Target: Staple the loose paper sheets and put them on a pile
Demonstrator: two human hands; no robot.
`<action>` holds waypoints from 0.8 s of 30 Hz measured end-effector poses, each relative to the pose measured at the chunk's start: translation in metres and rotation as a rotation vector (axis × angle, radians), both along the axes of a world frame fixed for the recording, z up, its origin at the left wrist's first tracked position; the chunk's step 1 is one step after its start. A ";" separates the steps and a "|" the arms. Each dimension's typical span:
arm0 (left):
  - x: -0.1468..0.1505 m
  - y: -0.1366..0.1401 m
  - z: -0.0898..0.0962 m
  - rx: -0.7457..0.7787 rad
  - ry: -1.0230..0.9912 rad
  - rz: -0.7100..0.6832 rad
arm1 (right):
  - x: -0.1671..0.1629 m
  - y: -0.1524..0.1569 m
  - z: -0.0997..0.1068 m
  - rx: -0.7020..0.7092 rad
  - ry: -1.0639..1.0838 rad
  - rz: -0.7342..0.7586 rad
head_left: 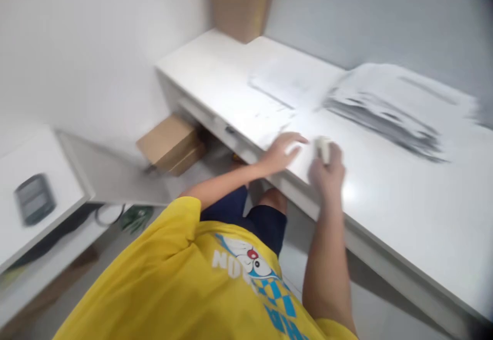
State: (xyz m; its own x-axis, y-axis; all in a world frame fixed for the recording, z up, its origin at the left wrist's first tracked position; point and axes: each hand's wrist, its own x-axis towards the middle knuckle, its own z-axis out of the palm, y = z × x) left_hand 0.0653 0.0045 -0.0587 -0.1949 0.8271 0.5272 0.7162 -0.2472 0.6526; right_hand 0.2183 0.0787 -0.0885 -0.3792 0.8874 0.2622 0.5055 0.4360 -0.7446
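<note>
My right hand (329, 173) is closed around a small off-white object (322, 149), held just above the white desk (416, 216); blur hides what kind of thing it is. To its left, my left hand (280, 154) hovers over the desk near the front edge, thumb and fingers apart, with nothing in it. Beyond that hand lie a white sheet of paper (295, 86) and some small dark bits (283, 124) too blurred to name.
A thick, uneven stack of papers (400, 98) lies at the desk's back right. One cardboard box (244, 6) stands at the far left corner, another (169, 142) on the floor. Further left, a dark device (35, 200) rests on a white cabinet (65, 186) with its door open.
</note>
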 end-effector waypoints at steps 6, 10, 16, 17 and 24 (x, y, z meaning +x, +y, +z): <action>-0.064 0.139 0.025 -0.116 0.342 0.135 | 0.009 0.023 0.007 0.018 0.129 -0.045; -0.093 0.164 0.021 -0.346 0.532 0.188 | 0.004 0.021 0.006 -0.015 0.180 -0.050; -0.097 0.163 0.014 -0.397 0.590 0.194 | 0.006 0.026 0.006 -0.094 0.247 -0.101; -0.096 0.161 0.015 -0.397 0.593 0.199 | 0.006 0.027 0.006 -0.107 0.253 -0.112; -0.085 0.126 0.027 -0.335 0.605 0.167 | 0.002 0.028 0.005 -0.074 0.265 -0.093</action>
State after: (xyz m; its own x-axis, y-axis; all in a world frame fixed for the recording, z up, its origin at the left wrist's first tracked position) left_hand -0.0194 0.1307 -0.0321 -0.0867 0.9481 0.3059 0.9877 0.0419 0.1504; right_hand 0.2201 0.1064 -0.0835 -0.2221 0.9356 0.2744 0.3244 0.3363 -0.8841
